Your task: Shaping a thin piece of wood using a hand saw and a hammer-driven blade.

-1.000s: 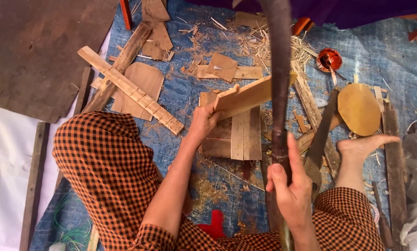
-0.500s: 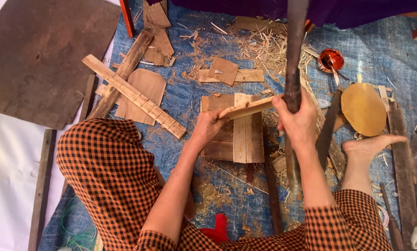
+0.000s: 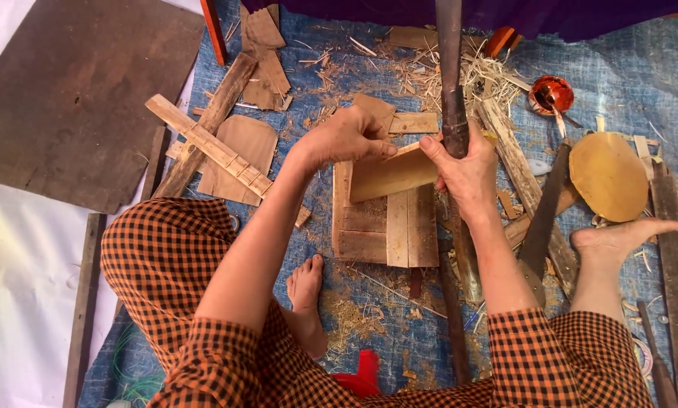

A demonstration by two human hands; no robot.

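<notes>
My left hand [image 3: 348, 139] grips the top edge of a flat piece of bamboo [image 3: 388, 175], holding it on edge over a block of joined wooden slats [image 3: 380, 227]. My right hand [image 3: 466, 168] is closed around a long dark tool handle [image 3: 452, 113] that rises out of the top of the head view, right beside the bamboo piece's right end. Both hands meet above the block. My bare feet [image 3: 305, 291] rest on the blue tarp [image 3: 618, 68].
Bamboo strips [image 3: 207, 145], flat offcuts [image 3: 237, 155] and shavings litter the tarp. A round yellow disc [image 3: 608, 175] and a red bowl [image 3: 550, 94] lie at the right, a long dark blade [image 3: 539, 227] beside my right foot [image 3: 618, 238]. A brown board [image 3: 75, 91] lies at the left.
My right hand has slid up the dark handle from low near my knee to beside the bamboo piece. My left hand has shifted its grip to the piece's top edge.
</notes>
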